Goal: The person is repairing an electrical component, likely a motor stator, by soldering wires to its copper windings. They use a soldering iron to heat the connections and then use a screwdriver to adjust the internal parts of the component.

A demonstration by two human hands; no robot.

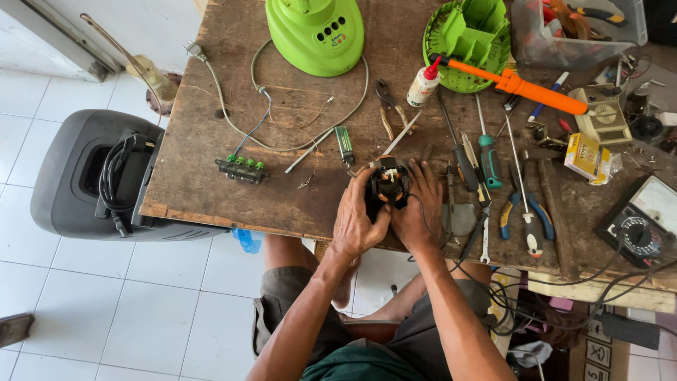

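The motor (388, 181) is small and dark, with copper-orange windings showing through its black frame and a pale part on top. It sits at the near edge of the table (282, 204), held between both hands. The left hand (356, 222) wraps its left side, fingers curled, thumb pressed against the body; its grip is clamped on the motor. The right hand (419, 204) clasps the right side, fingers spread over the top and back, also closed on it. A thin black wire (423, 212) runs from the motor under the right hand.

The table is worn, dark brown wood, scratched and stained. Just right of the hands lie two screwdrivers (489, 161), one black-handled and one green-handled, and one pair of pliers (525, 215) with blue and yellow handles. Farther back stand one glue bottle (424, 85) with a red tip, one orange-handled tool (522, 86), and two lime-green plastic housings (317, 32), one closed and one open with ribs. To the left lies a switch strip (242, 168) with four green buttons, joined to a grey cable (233, 120). One multimeter (642, 222) sits at the right edge, a yellow box (583, 155) near it.

The floor (106, 303) is white tile. One black case (84, 176) stands beside the table on the left.
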